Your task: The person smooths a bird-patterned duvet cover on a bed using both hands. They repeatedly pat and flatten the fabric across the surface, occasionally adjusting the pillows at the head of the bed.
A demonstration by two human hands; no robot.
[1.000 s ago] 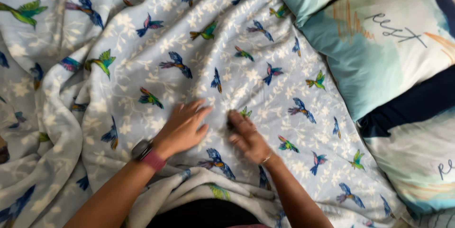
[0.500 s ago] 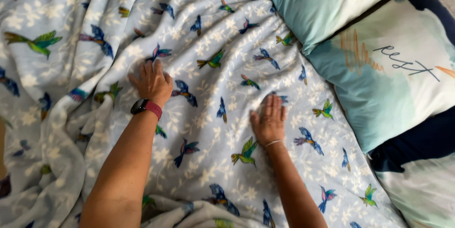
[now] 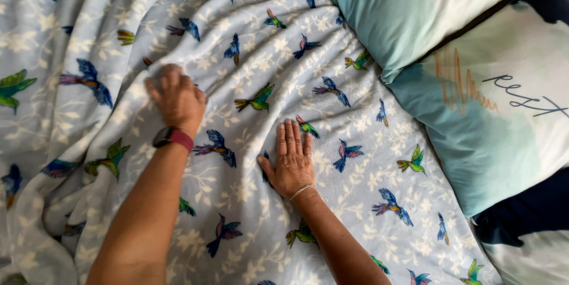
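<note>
Left hand (image 3: 176,98) curled, right hand (image 3: 291,159) flat

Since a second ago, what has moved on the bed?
Both hands slid away from the person across the blanket. The left hand went further and out to the left; the right hand lies flat, fingers together. The pillows stayed on the right. Nothing was let go.

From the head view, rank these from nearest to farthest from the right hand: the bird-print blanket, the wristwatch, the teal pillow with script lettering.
Measured from the right hand:
1. Bird-print blanket: directly under the flat palm, touching.
2. Wristwatch: to the left, on the left wrist.
3. Teal pillow with script lettering: far right, at the bed's edge.
</note>
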